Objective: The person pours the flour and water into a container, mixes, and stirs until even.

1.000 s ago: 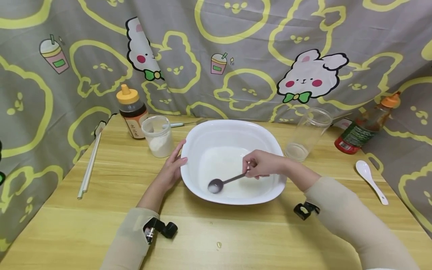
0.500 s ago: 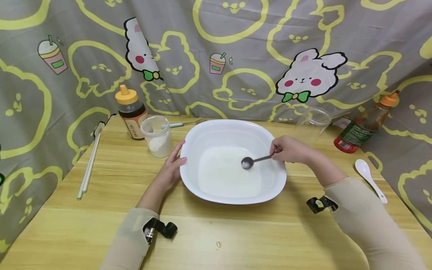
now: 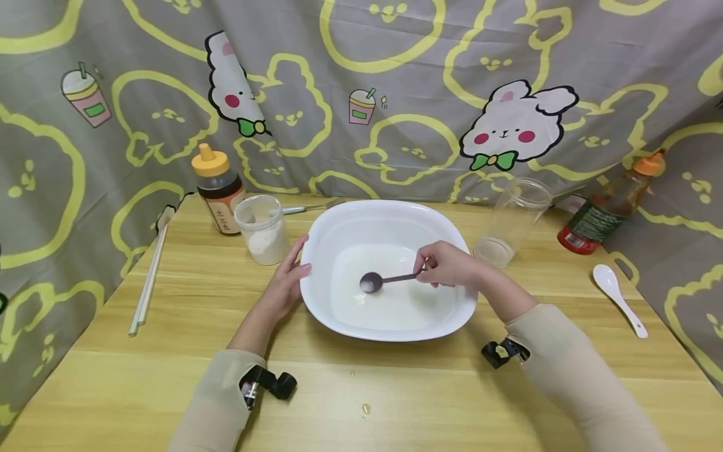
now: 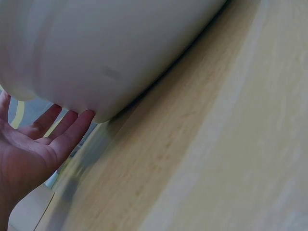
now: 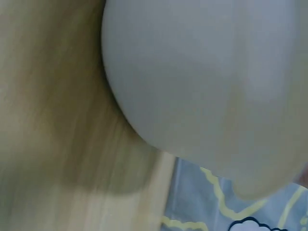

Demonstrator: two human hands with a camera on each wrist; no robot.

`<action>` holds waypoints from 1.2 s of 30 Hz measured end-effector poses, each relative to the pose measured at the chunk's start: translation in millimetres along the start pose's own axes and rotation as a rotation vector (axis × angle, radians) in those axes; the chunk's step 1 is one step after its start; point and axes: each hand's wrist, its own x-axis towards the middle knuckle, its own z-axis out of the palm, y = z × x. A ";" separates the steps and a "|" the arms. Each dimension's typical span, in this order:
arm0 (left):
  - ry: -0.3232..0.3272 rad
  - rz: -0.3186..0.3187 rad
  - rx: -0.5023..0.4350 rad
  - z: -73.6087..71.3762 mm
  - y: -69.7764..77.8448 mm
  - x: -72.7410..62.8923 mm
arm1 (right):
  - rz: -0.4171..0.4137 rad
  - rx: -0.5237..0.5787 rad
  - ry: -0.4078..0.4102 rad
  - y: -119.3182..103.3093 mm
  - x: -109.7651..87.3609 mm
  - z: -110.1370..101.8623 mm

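The right hand (image 3: pixel 446 263) pinches a dark spoon (image 3: pixel 370 283) by its handle inside the basin (image 3: pixel 390 336), presumably so the fingers clear the white liquid (image 3: pixel 356 314). The left hand (image 3: pixel 284 282), fingers extended and spread, bears against the basin's left side, apparently for steadiness. Beyond, a powder jar (image 3: pixel 267 243) stands left, a clear jar (image 3: pixel 508 229) right.

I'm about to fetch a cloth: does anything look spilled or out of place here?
Yes, a small glossy drop lies on the table in front of the white basin, with a tinier spot nearer the basin. They stand out against the plain wood; what liquid it is, I can't tell.
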 end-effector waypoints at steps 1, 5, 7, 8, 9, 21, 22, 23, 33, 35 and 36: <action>-0.002 -0.001 0.003 0.4 0.6 0.0 | -0.008 -0.013 -0.008 -0.4 -3.3 -0.8; 0.005 -0.007 0.013 1.5 2.5 -0.5 | -0.032 -0.067 -0.020 -0.7 -17.3 -9.8; 0.002 -0.007 0.012 1.6 3.0 -0.6 | -0.016 -0.093 -0.010 -0.7 -23.7 -16.4; 0.000 -0.006 0.013 1.5 3.1 -0.7 | -0.006 -0.113 0.003 -0.3 -26.3 -19.9; -0.004 -0.005 0.015 1.4 3.2 -0.7 | 0.010 -0.134 0.016 -0.4 -28.5 -23.3; -0.002 -0.008 -0.005 0.7 0.6 -0.8 | 0.125 -0.038 0.185 5.4 0.7 -21.0; -0.003 -0.008 -0.005 0.8 0.2 -0.7 | 0.116 -0.011 0.170 4.9 3.3 -17.4; -0.005 -0.006 -0.005 1.1 -0.1 -0.4 | 0.107 0.012 0.149 4.6 5.1 -13.9; 0.000 -0.003 0.016 1.4 -1.3 0.4 | -0.007 -0.048 -0.011 -2.1 -16.1 -5.9; 0.004 -0.009 0.010 1.4 -0.9 0.4 | -0.008 -0.084 0.001 -1.3 -21.9 -11.0; 0.006 -0.011 0.008 1.5 -0.5 0.3 | -0.001 -0.107 0.012 -1.0 -24.0 -13.8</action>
